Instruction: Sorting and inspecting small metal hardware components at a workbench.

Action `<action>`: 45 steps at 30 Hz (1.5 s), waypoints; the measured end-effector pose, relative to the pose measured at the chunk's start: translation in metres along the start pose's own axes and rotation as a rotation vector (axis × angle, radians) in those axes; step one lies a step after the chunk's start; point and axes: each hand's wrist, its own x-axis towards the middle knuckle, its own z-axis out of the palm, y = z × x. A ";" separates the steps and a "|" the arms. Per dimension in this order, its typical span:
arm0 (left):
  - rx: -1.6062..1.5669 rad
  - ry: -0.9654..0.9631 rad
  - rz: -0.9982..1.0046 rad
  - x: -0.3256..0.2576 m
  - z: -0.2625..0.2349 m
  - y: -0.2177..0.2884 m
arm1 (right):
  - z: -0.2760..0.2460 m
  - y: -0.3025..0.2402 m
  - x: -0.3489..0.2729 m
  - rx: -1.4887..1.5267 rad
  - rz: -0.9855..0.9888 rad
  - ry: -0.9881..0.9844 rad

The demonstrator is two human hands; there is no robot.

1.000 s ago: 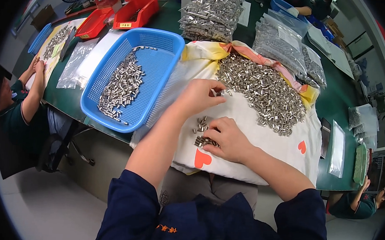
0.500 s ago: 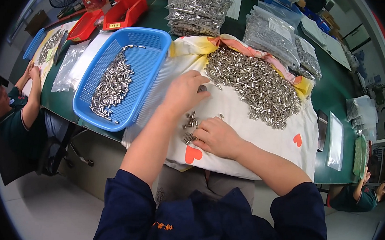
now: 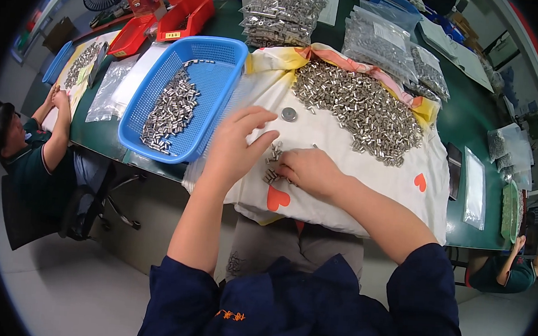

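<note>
My left hand hovers over the white cloth, open, thumb and fingers apart and nothing between them. Just beyond its fingertips lies a round grey metal disc. My right hand rests on the cloth with its fingers curled down at a small group of short metal cylinders. Whatever sits under those fingers is hidden. A large heap of the same cylinders spreads over the far part of the cloth. More cylinders lie inside the blue mesh basket at left.
Packed clear bags stand behind the cloth, with other filled bags farther right. Red bins sit at the far left. A flat clear bag lies on the green table. Co-workers sit at both sides.
My left hand has drawn back from the metal disc toward me and to the left, uncovering it. The right hand stays at the small group of cylinders. The whole view has shifted slightly.
</note>
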 end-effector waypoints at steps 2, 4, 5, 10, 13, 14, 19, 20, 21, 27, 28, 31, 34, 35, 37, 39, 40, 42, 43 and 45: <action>-0.036 0.036 -0.036 -0.021 -0.004 -0.008 | -0.004 0.001 0.010 0.006 0.063 -0.024; -0.073 0.089 -0.079 -0.041 -0.008 -0.012 | -0.009 0.000 0.019 0.099 0.111 0.069; -0.072 0.097 -0.083 -0.049 -0.008 -0.014 | -0.012 -0.002 0.023 0.092 0.104 0.059; -0.005 0.132 0.075 -0.062 -0.002 -0.022 | -0.008 -0.006 0.042 0.234 0.290 0.006; -0.005 0.087 0.092 -0.064 0.005 -0.032 | -0.013 -0.002 0.053 0.301 0.329 -0.005; -0.026 0.107 0.102 -0.064 0.007 -0.034 | -0.019 -0.004 0.061 0.390 0.360 0.012; 0.055 0.110 0.113 -0.068 0.001 -0.036 | -0.065 -0.042 0.130 0.523 0.434 -0.057; 0.054 0.115 0.090 -0.069 0.001 -0.037 | -0.064 -0.052 0.149 0.455 0.300 -0.027; 0.046 0.118 0.075 -0.068 0.003 -0.037 | -0.060 -0.061 0.166 0.382 0.172 0.010; 0.027 0.142 0.087 -0.067 0.005 -0.036 | 0.009 -0.100 0.223 0.129 0.064 -0.138; 0.025 0.134 0.084 -0.067 0.005 -0.037 | 0.014 -0.102 0.223 0.123 0.068 -0.152; 0.027 0.138 0.085 -0.068 0.006 -0.037 | 0.008 -0.098 0.219 0.224 0.034 -0.151; -0.021 0.132 0.108 -0.063 0.010 -0.039 | -0.020 -0.081 0.196 0.284 -0.011 -0.004; -0.040 0.116 0.117 -0.065 0.008 -0.041 | -0.027 -0.074 0.186 0.349 -0.068 0.093; 0.015 0.194 0.075 -0.073 0.000 -0.040 | -0.055 -0.058 0.155 0.464 -0.085 0.190; -0.097 0.225 0.084 -0.080 -0.009 -0.040 | -0.078 -0.040 0.108 0.523 0.085 0.272; -0.202 0.260 0.096 -0.079 -0.008 -0.040 | -0.078 -0.020 0.078 0.445 0.245 0.281; -0.280 0.194 0.112 -0.090 0.000 -0.030 | -0.061 0.013 0.023 0.208 0.426 0.255; -0.325 0.135 0.097 -0.103 0.002 -0.023 | -0.048 0.020 0.001 0.059 0.447 0.210; -0.527 -0.098 0.024 -0.127 0.015 -0.010 | -0.019 0.027 -0.029 0.012 0.353 0.285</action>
